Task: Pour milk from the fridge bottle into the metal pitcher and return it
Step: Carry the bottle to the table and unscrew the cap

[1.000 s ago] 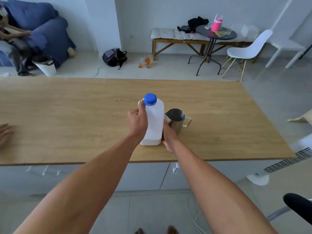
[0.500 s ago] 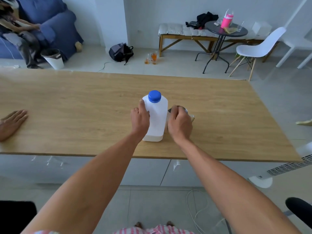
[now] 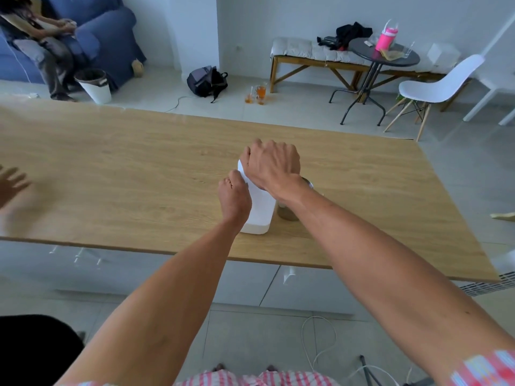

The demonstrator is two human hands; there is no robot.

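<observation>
Long wooden table (image 3: pixel 139 174), light brown, with wood lines running along the top. Standing on it near the front edge: a white milk bottle (image 3: pixel 259 210), upright. Just beside the bottle, on its right: a metal pitcher (image 3: pixel 288 211), mostly hidden by an arm. At the far left edge of the table: another person's hand (image 3: pixel 11 183), blurry.

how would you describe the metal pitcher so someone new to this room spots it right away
Find the long wooden table in the foreground, then the white milk bottle near its front edge, held by both hands. The metal pitcher stands just right of that bottle, mostly hidden under the right forearm; it is the only shiny grey thing there.
</observation>
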